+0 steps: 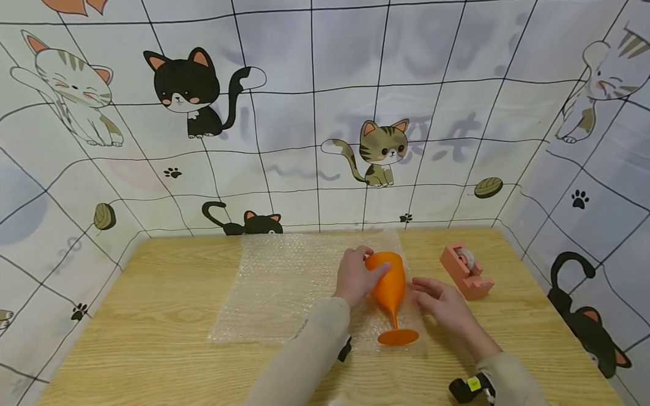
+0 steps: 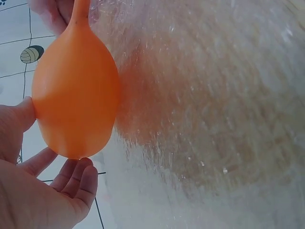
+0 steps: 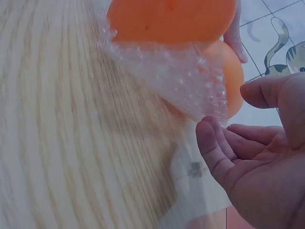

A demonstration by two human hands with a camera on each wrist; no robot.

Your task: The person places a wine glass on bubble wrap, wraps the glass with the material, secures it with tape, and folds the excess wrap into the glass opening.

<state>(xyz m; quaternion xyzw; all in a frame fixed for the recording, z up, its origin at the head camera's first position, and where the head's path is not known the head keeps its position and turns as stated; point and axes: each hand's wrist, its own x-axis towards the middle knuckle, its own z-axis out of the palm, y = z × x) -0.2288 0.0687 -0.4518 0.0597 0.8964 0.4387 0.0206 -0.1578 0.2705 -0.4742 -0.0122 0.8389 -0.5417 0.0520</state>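
An orange goblet [image 1: 390, 285] lies on its side near the right edge of a clear bubble wrap sheet [image 1: 290, 284], its foot towards me. My left hand [image 1: 357, 276] holds the bowl. In the left wrist view, the left thumb rests on the side of the goblet [image 2: 76, 90] and the other fingers are at its rim. My right hand [image 1: 443, 304] is just right of the goblet. In the right wrist view, the fingertips of the right hand [image 3: 259, 157] are right at a raised edge of the bubble wrap [image 3: 176, 71], thumb apart from the fingers.
A pink tape dispenser [image 1: 466, 272] with a roll of tape stands on the wooden table [image 1: 145, 359], right of the right hand. Cat-patterned cloth [image 1: 298, 118] hangs behind the table and along both sides.
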